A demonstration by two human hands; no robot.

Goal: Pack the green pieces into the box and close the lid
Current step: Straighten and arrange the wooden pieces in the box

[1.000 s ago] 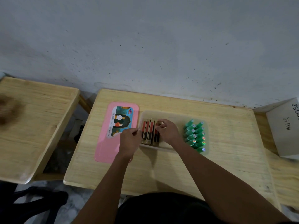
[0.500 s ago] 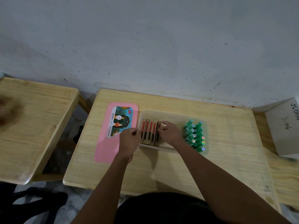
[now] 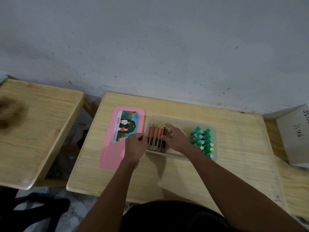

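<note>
A translucent box [image 3: 181, 118] sits mid-table. Several green pieces [image 3: 203, 141] with coloured round tips stand packed in two rows at its right end. Several flat red-and-black pieces in wooden frames [image 3: 155, 139] stand on edge at its left end. The pink lid [image 3: 110, 148], with a picture label, lies flat on the table just left of the box. My left hand [image 3: 135, 146] is at the box's left wall, thumb and finger pinched on the rim. My right hand [image 3: 177, 139] rests inside the box with fingers spread against the rightmost flat piece.
The wooden table [image 3: 234, 164] stands against a grey wall. A second wooden table [image 3: 36, 131] is to the left across a gap. A white carton [image 3: 296, 131] with handwriting sits at the right edge. A dark bag [image 3: 41, 208] lies on the floor.
My right hand's fingers have spread and its forefinger now stretches out along the flat pieces. My left hand, the lid and the green pieces have stayed put.
</note>
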